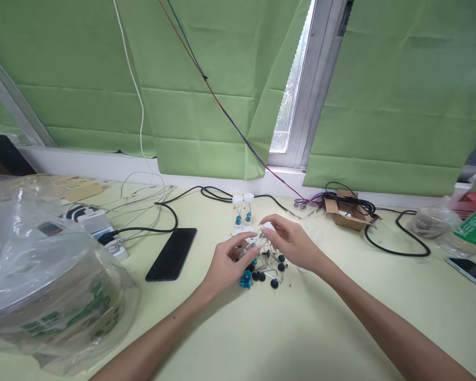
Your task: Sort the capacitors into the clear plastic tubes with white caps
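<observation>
Two vials (238,212) behind small parts (262,276); phone (171,254) left, box (347,222) right.

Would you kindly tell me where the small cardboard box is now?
In the head view, the cardboard box sits beyond and right of the right hand, near the window sill, with black cables across it.

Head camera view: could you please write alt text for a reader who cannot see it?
A person's left hand and right hand hold a clear vial and white cap above small blue, black and metallic parts on a pale table. Two similar capped vials stand behind; a black phone lies to the left.
</observation>
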Demonstrator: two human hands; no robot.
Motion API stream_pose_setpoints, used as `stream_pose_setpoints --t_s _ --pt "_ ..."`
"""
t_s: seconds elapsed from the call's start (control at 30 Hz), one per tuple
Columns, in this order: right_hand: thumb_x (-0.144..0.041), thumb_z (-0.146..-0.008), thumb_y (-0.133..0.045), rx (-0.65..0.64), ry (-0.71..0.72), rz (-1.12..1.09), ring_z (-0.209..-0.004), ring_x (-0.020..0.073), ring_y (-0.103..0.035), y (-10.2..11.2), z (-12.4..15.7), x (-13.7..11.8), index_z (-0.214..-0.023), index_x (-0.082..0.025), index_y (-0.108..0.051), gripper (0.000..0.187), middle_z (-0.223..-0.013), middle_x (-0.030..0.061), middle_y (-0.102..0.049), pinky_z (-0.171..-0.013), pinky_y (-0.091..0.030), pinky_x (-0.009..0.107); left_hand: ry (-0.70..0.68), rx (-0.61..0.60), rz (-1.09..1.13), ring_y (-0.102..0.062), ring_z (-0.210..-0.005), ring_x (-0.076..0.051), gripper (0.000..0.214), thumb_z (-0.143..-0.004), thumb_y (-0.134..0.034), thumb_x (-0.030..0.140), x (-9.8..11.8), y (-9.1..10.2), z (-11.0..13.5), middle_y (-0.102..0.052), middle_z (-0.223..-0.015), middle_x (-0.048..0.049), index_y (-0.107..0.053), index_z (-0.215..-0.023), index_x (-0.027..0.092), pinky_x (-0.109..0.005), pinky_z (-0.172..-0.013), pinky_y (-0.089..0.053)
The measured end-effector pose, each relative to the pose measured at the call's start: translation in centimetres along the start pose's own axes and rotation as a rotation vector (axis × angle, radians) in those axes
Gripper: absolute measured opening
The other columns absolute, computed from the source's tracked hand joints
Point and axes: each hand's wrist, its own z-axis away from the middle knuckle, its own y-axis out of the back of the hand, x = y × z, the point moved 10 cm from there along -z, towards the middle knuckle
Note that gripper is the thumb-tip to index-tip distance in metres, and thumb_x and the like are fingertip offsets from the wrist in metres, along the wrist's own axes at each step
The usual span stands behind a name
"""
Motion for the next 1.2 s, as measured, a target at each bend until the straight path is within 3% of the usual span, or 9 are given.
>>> stream_pose_setpoints --t_s 0.3,0.67,1.2 --pt "-0.043 -0.090 -0.055 -0.053 -0.046 -0.004 -0.047 0.0097 -0.028 -1.2 0.4 0.4 -0.086 -0.023 -0.058 0.021 -0.054 -0.0081 -0.035 -0.044 -0.025 0.021 -0.062 -0.126 -0.071 -0.035 -0.047 -0.007 0.035 -0.085 -0.063 0.038 0.2 -1.1 0.3 -0.050 -0.065 0.0034 -0.067 -0.116 0.021 -0.021 -0.045 -0.030" --pt "-0.038 -0.094 -0.046 0.092 -0.054 0.025 -0.049 0.0094 -0.031 -1.2 0.8 0.5 -0.073 -0.021 -0.043 0.027 -0.054 -0.0072 -0.041 -0.048 -0.027 0.021 -0.094 -0.121 -0.158 -0.030 -0.052 -0.007 0.038 -0.086 -0.061 0.041 0.1 -1.2 0.4 -0.054 -0.074 0.0018 -0.066 -0.118 0.021 -0.021 -0.048 -0.027" --pt "-0.036 -0.097 -0.040 0.126 0.008 0.085 -0.050 0.0107 -0.035 -1.2 0.8 0.7 -0.077 -0.021 -0.045 0.025 -0.056 -0.0063 -0.040 -0.051 -0.030 0.022 -0.089 -0.110 -0.219 -0.037 -0.054 -0.009 0.040 -0.087 -0.059 0.042 0.2 -1.3 0.7 -0.056 -0.072 0.0018 -0.065 -0.121 0.021 -0.023 -0.052 -0.033"
